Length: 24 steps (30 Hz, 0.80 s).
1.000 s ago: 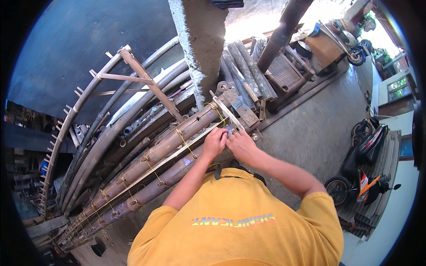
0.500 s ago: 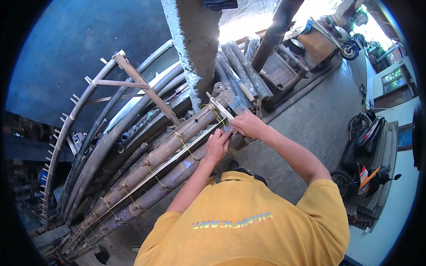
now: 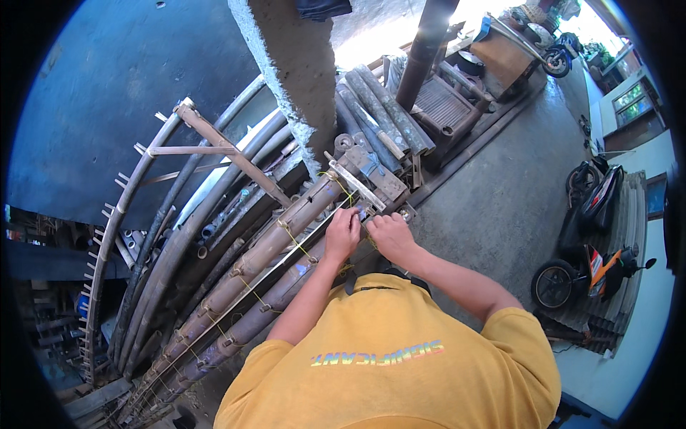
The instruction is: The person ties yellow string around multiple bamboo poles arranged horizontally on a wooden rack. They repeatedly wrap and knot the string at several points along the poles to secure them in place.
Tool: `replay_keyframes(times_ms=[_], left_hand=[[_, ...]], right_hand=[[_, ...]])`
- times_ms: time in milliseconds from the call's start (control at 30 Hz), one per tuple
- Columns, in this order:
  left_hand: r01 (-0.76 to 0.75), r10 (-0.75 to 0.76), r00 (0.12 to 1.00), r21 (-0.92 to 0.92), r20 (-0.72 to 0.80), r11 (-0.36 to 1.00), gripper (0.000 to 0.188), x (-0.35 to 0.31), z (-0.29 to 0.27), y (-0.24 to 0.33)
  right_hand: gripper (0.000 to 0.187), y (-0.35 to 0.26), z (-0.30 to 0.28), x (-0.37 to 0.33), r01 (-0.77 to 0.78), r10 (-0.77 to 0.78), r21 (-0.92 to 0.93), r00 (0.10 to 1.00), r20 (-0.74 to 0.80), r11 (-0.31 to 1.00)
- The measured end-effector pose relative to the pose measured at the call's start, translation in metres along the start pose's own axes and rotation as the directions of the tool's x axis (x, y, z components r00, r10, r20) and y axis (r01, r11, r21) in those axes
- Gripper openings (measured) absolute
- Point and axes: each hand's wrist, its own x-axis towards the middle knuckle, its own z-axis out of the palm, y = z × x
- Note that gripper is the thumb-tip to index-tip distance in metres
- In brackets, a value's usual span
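Note:
My left hand [image 3: 344, 232] is closed, its fingertips pinched together at the end of the lower bamboo pole [image 3: 284, 287]. Just to its right, my right hand [image 3: 390, 236] is curled with the knuckles up. Whatever the fingers of either hand hold is hidden. Yellow cord [image 3: 297, 241] laces the lower pole to the upper bamboo pole [image 3: 264, 237], looping over short pegs, and a strand shows close to my right fingers. A pale wooden crossbar [image 3: 357, 184] lies over the pole ends, just beyond my hands. Behind it sits a brown wooden block [image 3: 381, 182] with blue cord on it.
Cut bamboo lengths [image 3: 382, 107] are stacked behind the block. A rough concrete pillar [image 3: 296, 79] rises beyond the poles. At left stands a curved pegged frame [image 3: 132, 182] beside long bent poles [image 3: 182, 232]. An orange and black motorbike [image 3: 593, 275] is parked at right on the concrete floor [image 3: 493, 186].
My right hand has come off the crossbar, moving down and toward me. My left hand stays near the pole end, shifted slightly. The whole view has turned a little.

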Motion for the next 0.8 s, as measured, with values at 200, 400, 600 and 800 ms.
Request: replay_keyframes(times_ms=[200,400,600,800], left_hand=[[-0.023,0.023,1.0,-0.011,0.021,1.0,0.016,-0.001,-0.001,-0.006],[0.07,-0.072,0.995,-0.036,-0.072,0.997,0.02,0.0,0.006,-0.006],[-0.059,0.058,0.998,0.102,0.007,0.993,0.038,-0.007,0.002,-0.002],[-0.166,0.148,0.983,0.171,0.111,0.971,0.05,-0.005,-0.002,0.002]], right_hand=[[0.014,0.012,-0.018,0.064,0.4,-0.36,-0.074,0.88,0.311,0.914],[0.017,0.025,-0.016,0.138,0.491,-0.429,0.018,0.742,0.515,0.871],[0.012,0.059,-0.016,0.13,0.394,-0.365,0.047,0.792,0.489,0.918],[0.009,0.075,-0.002,0.047,0.236,-0.222,0.259,0.971,-0.082,0.937]])
